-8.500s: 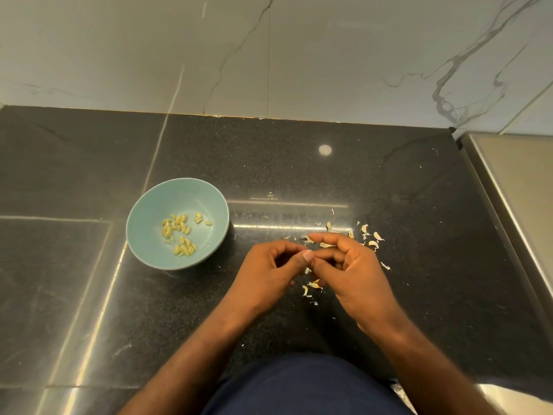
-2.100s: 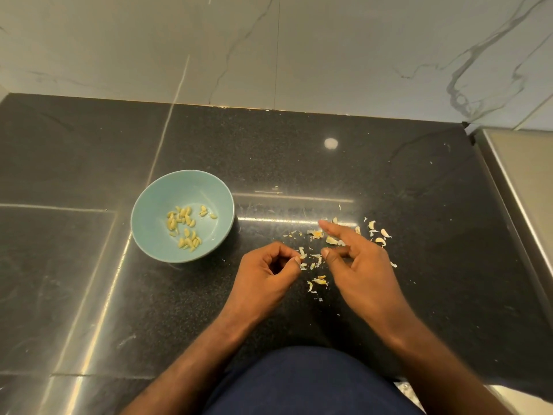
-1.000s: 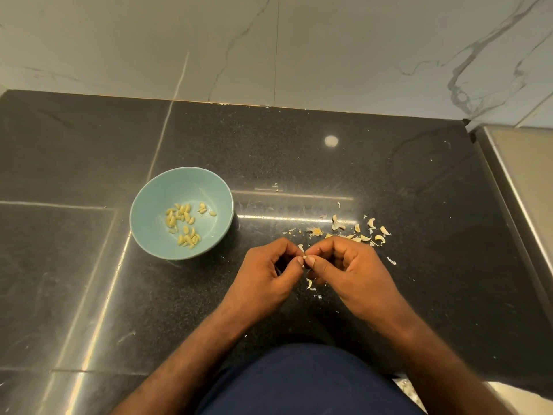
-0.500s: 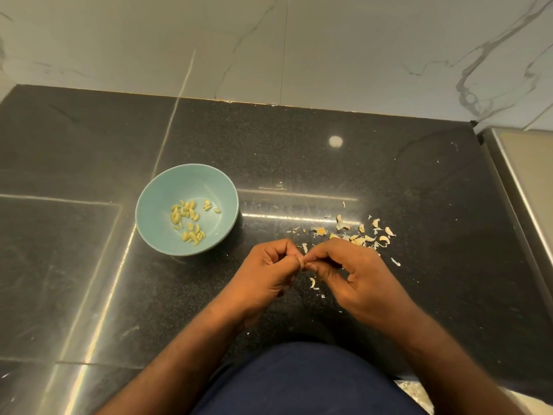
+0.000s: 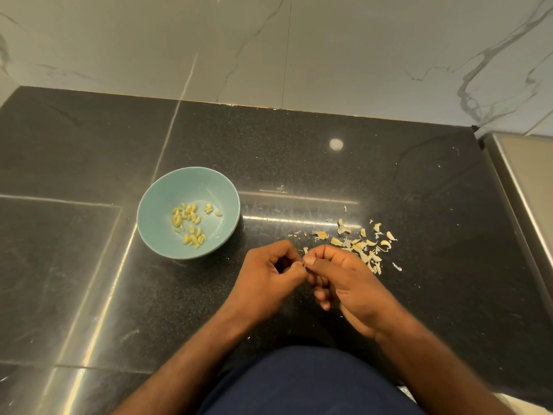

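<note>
Black stone desk (image 5: 389, 175), marble wall (image 5: 329, 55) along its back edge. Left hand (image 5: 266, 280) and right hand (image 5: 347, 283) meet mid-desk, toward the front edge. Fingers (image 5: 311, 261) of both are curled, thumb and forefinger tips pinching one small seed (image 5: 304, 264) between them; it is mostly hidden. Husks (image 5: 363, 244) lie scattered just beyond the right hand. Teal bowl (image 5: 167, 190) sits left of the hands, apart from them, with pale kernels (image 5: 189, 223) inside.
</note>
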A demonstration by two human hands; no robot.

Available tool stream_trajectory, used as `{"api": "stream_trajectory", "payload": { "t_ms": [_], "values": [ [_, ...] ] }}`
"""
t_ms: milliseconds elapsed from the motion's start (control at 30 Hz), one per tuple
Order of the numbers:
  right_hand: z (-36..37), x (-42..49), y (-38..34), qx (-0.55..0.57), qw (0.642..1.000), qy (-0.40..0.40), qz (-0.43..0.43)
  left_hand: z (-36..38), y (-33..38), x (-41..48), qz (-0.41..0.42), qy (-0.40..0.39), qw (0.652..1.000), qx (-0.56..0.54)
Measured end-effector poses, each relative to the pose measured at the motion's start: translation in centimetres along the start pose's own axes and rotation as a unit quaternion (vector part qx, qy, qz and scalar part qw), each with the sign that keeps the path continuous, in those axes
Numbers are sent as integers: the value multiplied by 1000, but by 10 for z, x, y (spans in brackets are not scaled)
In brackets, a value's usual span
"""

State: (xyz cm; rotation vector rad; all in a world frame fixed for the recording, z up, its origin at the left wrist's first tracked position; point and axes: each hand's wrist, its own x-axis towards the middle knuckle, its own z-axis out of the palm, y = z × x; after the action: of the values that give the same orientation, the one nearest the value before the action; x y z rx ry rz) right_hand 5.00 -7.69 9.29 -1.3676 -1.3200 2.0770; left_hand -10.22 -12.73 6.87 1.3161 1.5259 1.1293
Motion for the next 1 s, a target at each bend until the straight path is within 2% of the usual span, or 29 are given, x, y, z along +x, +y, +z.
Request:
{"api": "stream_trajectory", "payload": {
  "t_ms": [67, 133, 167, 200, 233, 300, 333, 367, 433, 500, 567, 633, 700, 767, 833, 1000],
  "values": [
    [-1, 2, 1, 6, 1000, -9, 13, -1, -2, 0, 59, 1, 994, 88],
    [0, 4, 2, 54, 997, -23, 52, -3, -5, 4, 152, 6, 950, 271],
    [0, 4, 3, 82, 993, -31, 76, -4, -8, 6, 180, -1, 928, 326],
    [0, 4, 3, 103, 989, -38, 94, -6, -11, 7, 191, -10, 919, 343],
    [0, 4, 4, 110, 988, -43, 103, -6, -12, 7, 184, -16, 926, 328],
    [-1, 4, 6, 49, 996, -37, 67, -6, -8, 5, 100, -20, 977, 188],
    [0, 3, 8, -15, 999, -24, 18, -5, -5, 5, 36, -23, 995, 85],
    [0, 2, 10, -85, 995, -6, -48, -5, -1, 6, -27, -33, 999, -6],
    [0, 0, 12, -198, 963, 7, -182, -5, 4, 5, -138, -60, 976, -158],
    [-2, -1, 14, -243, 936, 5, -256, -4, 7, 4, -224, -89, 930, -277],
    [-3, -1, 16, -234, 932, 15, -276, -2, 10, 2, -275, -100, 882, -370],
    [-2, -1, 14, -129, 962, 31, -240, -1, 12, 3, -282, -87, 866, -405],
    [-3, 1, 8, 75, 985, 35, -154, -3, 10, 2, -246, -59, 907, -336],
    [-7, 1, 2, 203, 974, 22, -93, -5, 3, 2, -204, -17, 956, -211],
    [-11, 3, 0, 261, 963, 13, -67, -5, -8, 1, -163, 12, 980, -114],
    [-5, 9, -2, 300, 952, 19, -53, 1, -32, 4, -101, 47, 994, -7]
  ]
}}
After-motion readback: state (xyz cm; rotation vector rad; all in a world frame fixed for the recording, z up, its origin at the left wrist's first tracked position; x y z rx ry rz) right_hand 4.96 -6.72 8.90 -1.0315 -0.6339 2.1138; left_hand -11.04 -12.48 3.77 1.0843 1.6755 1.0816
